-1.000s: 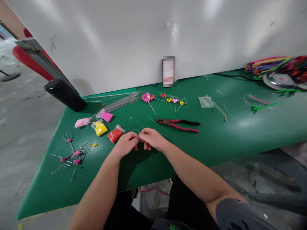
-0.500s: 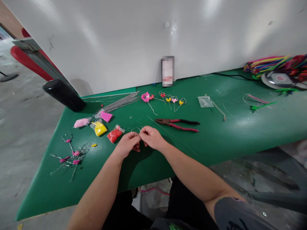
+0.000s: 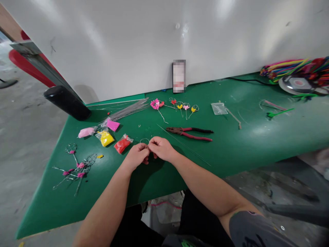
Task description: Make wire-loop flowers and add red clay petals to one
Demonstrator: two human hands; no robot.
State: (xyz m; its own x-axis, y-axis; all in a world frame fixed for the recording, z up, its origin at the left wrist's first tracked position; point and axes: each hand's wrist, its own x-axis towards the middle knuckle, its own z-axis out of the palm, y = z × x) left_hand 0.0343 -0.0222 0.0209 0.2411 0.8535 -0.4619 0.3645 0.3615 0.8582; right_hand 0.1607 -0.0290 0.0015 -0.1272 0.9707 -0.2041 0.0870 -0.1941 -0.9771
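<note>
Between my hands, just above the green table, a thin wire (image 3: 144,139) curves up in a small loop. My left hand (image 3: 137,155) is closed, pinching the wire from the left. My right hand (image 3: 160,148) is closed as well, its fingertips on the wire against the left ones. The wire's ends are hidden by my fingers. Beside my left hand lies a bag of red clay-like material (image 3: 123,143). To the right of my right hand, pliers (image 3: 189,132) with red and black handles rest near a straight loose wire (image 3: 183,144).
Several small wire flowers (image 3: 180,105) lie behind my hands, near a propped phone (image 3: 179,76). Left are a bundle of straight wires (image 3: 128,111), yellow (image 3: 106,138) and pink bags (image 3: 113,125), and several wire pieces (image 3: 81,166). Coloured stems (image 3: 288,70) sit far right on the green table (image 3: 231,151).
Both hands stay together on the looped wire, with hardly any movement of the fingers. The whole view has shifted very slightly.
</note>
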